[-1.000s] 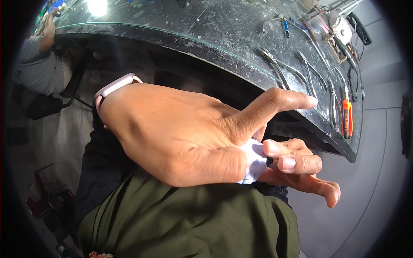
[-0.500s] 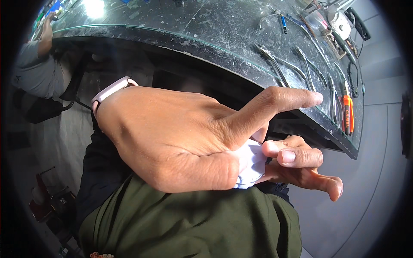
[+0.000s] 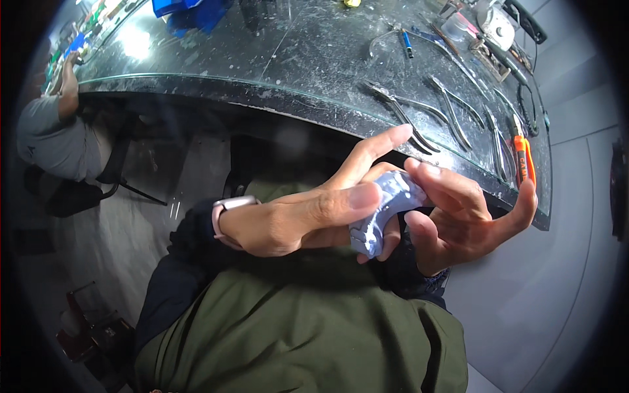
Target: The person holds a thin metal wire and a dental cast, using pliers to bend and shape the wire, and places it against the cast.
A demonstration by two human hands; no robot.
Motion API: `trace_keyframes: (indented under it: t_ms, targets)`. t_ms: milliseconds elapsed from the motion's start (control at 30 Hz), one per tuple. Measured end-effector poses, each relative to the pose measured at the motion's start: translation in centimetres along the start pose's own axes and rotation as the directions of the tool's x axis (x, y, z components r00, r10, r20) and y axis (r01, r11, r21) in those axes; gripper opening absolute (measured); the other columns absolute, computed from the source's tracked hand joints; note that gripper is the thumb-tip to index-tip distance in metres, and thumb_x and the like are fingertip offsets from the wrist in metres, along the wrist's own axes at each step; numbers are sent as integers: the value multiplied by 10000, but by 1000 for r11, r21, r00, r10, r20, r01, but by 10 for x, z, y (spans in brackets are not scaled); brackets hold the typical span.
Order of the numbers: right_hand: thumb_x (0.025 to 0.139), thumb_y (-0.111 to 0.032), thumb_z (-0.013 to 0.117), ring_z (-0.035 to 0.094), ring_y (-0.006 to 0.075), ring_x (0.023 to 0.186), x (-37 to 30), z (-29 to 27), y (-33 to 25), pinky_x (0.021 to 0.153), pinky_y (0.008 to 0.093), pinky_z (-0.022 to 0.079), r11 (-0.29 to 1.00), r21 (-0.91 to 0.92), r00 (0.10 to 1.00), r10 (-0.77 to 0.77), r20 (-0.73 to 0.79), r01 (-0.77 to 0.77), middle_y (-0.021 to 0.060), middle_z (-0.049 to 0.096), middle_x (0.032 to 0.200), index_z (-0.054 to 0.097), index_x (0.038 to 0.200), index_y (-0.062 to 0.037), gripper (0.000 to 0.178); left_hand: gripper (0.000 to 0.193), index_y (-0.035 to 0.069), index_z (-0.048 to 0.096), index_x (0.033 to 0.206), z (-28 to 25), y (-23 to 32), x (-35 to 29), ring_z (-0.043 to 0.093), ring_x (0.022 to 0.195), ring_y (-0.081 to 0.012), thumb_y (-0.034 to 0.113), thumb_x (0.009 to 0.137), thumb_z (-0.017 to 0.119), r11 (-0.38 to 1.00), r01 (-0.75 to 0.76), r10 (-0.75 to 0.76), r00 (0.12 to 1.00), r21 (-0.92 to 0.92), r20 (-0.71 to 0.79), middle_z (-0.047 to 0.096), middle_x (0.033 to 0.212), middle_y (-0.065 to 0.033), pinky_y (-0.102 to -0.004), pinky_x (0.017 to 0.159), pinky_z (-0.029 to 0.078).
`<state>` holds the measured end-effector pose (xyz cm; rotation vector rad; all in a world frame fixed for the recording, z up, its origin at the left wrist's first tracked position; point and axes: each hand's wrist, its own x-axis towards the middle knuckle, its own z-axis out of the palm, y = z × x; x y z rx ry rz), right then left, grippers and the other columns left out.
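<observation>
A pale blue-grey dental plaster cast, arch-shaped with toothlike bumps along it, is raised above my lap in front of the bench edge. My left hand, a pink-banded watch at its wrist, grips the cast with the thumb on top and fingers underneath; its index finger sticks out toward the bench. At the cast's right end, the fingertips of my right hand rest on its upper edge. The right thumb lies close by the inner curve, and the little finger points up. Whether anything thin sits between these right fingers is hidden.
On the dark glass-topped bench lie several steel pliers, orange-handled pliers and a blue pen-like tool. Blue material lies farther back. Another person's arm reaches the bench at far left.
My left hand has turned and drawn back left, uncovering the cast, which was mostly hidden behind it. My right fingers have come up onto the cast's end. The whole view has shifted slightly.
</observation>
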<state>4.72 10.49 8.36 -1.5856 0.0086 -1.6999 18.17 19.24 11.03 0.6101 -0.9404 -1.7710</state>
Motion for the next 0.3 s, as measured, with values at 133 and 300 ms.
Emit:
trace_keyframes:
  t_ms: [133,300]
  targets:
    - [711,36,689,635,327,880,11,-17,-9,760,367,543,981,-63,943,196,270,-186,274,598,941,-106,1365,-82,1037,825,96,-159,1403,-2,-13,2,483,958,-219,464,903,385,989,-113,119,991,-99,64,288,1291,-157,-338,792,411]
    - [707,27,706,623,335,932,18,-19,-13,798,363,520,948,-33,885,307,350,-315,219,614,970,-132,1392,-123,1093,760,93,-146,1408,-2,-17,3,415,1091,-213,460,938,325,978,-170,185,974,-120,128,136,1414,-111,-343,881,372]
